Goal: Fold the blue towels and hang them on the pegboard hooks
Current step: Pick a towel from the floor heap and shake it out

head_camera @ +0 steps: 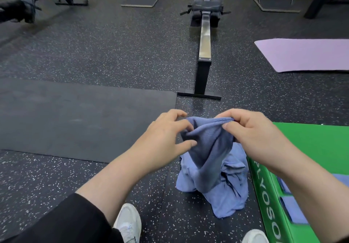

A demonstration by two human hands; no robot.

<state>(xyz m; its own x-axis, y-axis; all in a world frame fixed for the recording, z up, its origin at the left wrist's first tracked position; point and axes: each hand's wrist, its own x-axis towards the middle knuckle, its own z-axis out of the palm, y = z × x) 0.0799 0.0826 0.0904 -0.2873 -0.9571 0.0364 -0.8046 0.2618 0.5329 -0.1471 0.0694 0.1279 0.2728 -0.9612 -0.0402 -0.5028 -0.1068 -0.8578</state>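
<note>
Two hands, left (166, 138) and right (253, 137), each grip pinching one blue towel (211, 159).

Rowing machine (204, 40) sits mid-floor on speckled rubber floor (113, 53). Black mat (75, 120) lies left of its rear foot, purple mat (306, 54) to its right. Green plyo box (309, 167) nearer than the rower, right side. White shoes (128, 222) nearest, by the bottom edge.
</note>
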